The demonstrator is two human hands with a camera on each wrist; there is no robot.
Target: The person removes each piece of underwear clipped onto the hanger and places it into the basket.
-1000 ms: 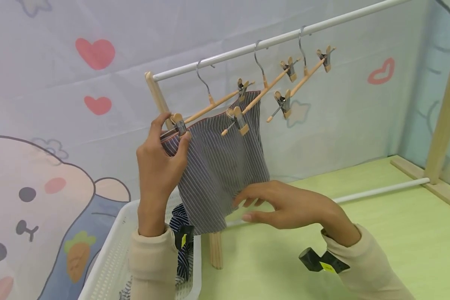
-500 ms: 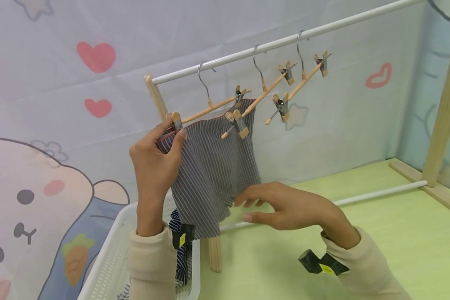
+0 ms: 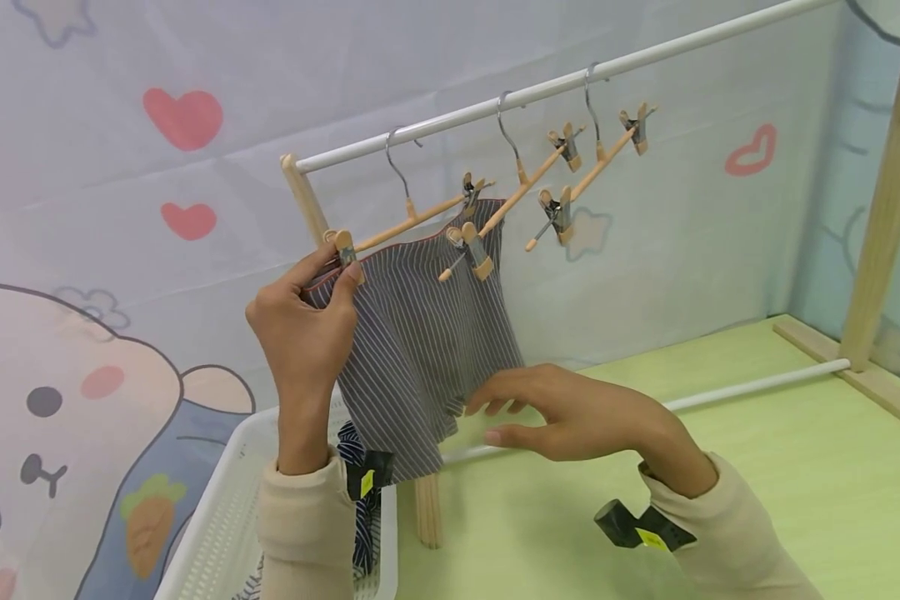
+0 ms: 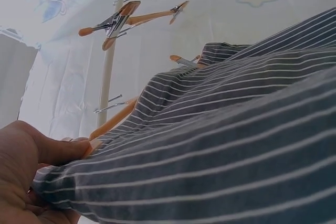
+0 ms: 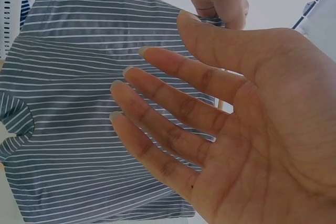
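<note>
With the left hand [image 3: 303,325] pinching the leftmost clip [image 3: 345,247], right hand [image 3: 581,417] loosely spread, the striped garment [image 3: 412,325] is best kept unbunched there.

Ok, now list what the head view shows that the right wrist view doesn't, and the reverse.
Only the head view: the white top rail with the metal hanger hooks, plus the red heart prints and the carrot print on the backdrop.

Only the right wrist view: the palm side of the right hand, fingers apart; the head view gives its back.

Both: the striped shorts, the left hand at their waistband corner, the right hand itself, and the white basket, a mere edge in the wrist view.
</note>
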